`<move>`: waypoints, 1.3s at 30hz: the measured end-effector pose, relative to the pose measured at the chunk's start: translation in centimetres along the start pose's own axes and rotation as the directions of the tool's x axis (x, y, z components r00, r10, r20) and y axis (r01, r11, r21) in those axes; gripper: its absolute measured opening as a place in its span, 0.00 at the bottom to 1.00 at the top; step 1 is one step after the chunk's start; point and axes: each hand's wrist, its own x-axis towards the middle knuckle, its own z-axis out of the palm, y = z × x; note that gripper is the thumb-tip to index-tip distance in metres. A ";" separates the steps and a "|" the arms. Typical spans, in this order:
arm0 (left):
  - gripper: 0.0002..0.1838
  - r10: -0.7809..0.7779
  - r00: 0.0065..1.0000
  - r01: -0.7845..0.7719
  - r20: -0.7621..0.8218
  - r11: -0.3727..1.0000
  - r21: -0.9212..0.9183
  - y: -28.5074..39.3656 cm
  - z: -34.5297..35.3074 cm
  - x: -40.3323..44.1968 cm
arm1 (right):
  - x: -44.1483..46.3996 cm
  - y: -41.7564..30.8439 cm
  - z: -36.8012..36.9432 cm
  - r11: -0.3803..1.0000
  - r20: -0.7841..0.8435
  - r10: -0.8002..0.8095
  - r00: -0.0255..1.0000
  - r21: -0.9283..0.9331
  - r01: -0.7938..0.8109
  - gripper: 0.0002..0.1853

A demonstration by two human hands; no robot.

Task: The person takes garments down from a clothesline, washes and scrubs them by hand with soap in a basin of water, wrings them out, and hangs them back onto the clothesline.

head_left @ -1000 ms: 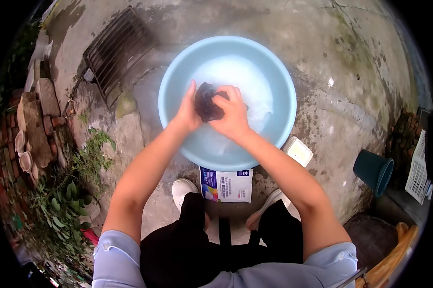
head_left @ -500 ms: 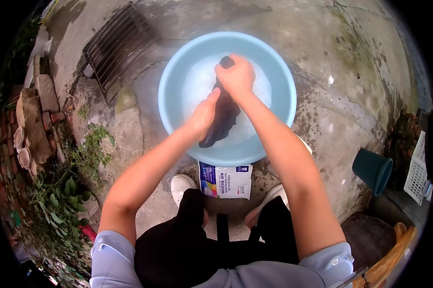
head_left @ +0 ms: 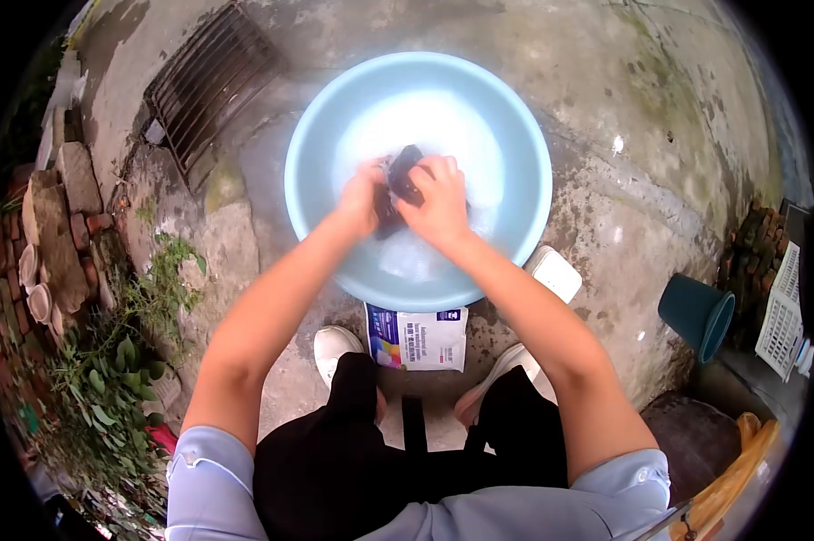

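Note:
A dark wet cloth [head_left: 405, 176] is bunched between my two hands, over the sudsy water in a light blue basin [head_left: 308, 194]. My left hand [head_left: 362, 194] closes on the cloth's left side. From the right, my right hand [head_left: 439, 198] grips it with bent fingers. The cloth's full shape is hidden by the folds and my fingers. A bag of washing powder [head_left: 418, 341] lies on the ground against the basin's near side, between my shoes.
A white soap-box-like item [head_left: 556, 274] lies right of the basin. Further right are a dark green bucket [head_left: 695, 316] and a white plastic basket [head_left: 779, 311]. A rusty metal grate [head_left: 210, 86] is at upper left. Plants [head_left: 109, 379] and bricks [head_left: 81, 230] line the left side.
The cloth went from hanging stretched out to being bunched up. My right hand came down toward me and my left hand moved slightly up and left. The view shifted a little.

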 end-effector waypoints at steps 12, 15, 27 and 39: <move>0.17 -0.020 0.997 0.030 0.073 0.991 -0.132 2.5 3.2 -5.2 | 4.7 -6.4 -0.6 0.952 -0.288 -0.037 0.957 0.282 0.122 0.09; 0.25 -0.020 0.999 0.027 -0.033 0.971 0.240 1.7 4.3 -6.4 | 7.7 -3.8 -1.5 0.862 -0.222 0.396 0.891 0.424 -0.277 0.10; 0.39 0.355 0.915 -0.166 0.191 -0.100 0.981 -2.9 -3.1 -0.1 | 1.8 2.2 0.2 0.779 0.057 0.539 0.840 -0.413 -0.472 0.30; 0.31 -0.156 0.933 0.187 0.325 0.980 -0.065 2.4 0.3 -3.9 | 0.8 -7.7 1.1 0.945 -0.313 -0.316 0.896 -0.019 0.326 0.09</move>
